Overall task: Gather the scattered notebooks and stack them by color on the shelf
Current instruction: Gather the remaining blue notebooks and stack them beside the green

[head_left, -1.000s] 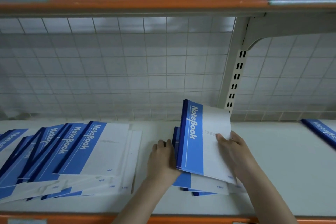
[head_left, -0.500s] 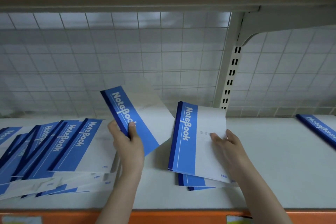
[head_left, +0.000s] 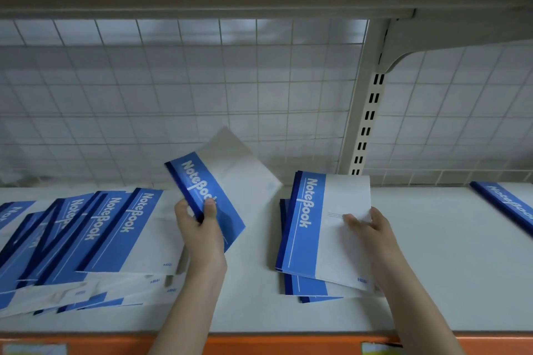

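Note:
My left hand (head_left: 200, 228) grips a blue-and-white notebook (head_left: 227, 181) by its dark spine and holds it tilted above the white shelf (head_left: 447, 268). To its right lies a small stack of the same notebooks (head_left: 320, 233), a little fanned at the bottom. My right hand (head_left: 366, 225) rests on the white part of the stack's top cover, fingers spread flat. A spread of several overlapping blue-and-white notebooks (head_left: 95, 242) lies on the shelf at the left.
Another blue notebook (head_left: 507, 207) lies at the shelf's far right edge. A wire grid back panel (head_left: 184, 101) closes the rear. A slotted upright post (head_left: 366, 124) stands behind the stack. An orange shelf edge (head_left: 274, 343) runs along the front, another shelf above.
My left hand left the stack's left edge, picked up a notebook beside the left spread and lifted it tilted. My right hand lowered the stack's top notebook flat.

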`<action>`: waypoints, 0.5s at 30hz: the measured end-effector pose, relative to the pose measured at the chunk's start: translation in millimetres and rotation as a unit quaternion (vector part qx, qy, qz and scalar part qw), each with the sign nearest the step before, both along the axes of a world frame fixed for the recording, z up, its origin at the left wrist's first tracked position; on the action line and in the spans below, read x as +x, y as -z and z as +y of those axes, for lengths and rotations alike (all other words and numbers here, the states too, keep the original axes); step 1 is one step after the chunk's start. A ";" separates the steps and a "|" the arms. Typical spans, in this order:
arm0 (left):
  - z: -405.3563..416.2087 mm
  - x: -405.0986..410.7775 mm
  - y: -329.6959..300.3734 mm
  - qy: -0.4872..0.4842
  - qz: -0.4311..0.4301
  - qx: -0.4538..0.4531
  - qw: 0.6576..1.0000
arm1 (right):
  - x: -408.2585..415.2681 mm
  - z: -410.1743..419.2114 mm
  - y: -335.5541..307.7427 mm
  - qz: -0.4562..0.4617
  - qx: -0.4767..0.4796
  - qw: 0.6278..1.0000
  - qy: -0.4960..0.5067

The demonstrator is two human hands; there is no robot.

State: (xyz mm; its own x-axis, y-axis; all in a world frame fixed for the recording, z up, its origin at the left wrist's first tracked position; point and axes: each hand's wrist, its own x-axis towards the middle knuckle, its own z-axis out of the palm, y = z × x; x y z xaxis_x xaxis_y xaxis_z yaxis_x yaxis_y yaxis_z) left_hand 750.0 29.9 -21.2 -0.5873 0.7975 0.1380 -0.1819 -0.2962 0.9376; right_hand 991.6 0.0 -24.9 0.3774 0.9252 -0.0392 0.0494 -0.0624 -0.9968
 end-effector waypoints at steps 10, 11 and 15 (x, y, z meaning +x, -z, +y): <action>-12.7 25.4 6.6 0.203 0.176 -0.094 0.959 | -13.6 0.7 2.0 0.060 -0.005 0.993 -0.102; -14.3 26.6 5.3 0.211 0.180 -0.096 0.956 | -13.7 1.0 3.2 0.056 -0.004 0.993 -0.104; -17.5 28.3 3.8 0.284 0.146 -0.099 0.943 | -17.5 2.4 2.4 0.108 -0.007 0.988 -0.112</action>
State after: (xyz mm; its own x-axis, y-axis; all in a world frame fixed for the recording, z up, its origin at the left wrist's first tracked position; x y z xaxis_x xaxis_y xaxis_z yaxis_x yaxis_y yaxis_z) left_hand 778.3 12.5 -25.0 -0.0187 0.9989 0.0433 0.0161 -0.0430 0.9989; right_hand 974.1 2.5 -27.3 0.1441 0.9836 -0.1088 -0.1501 -0.0869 -0.9848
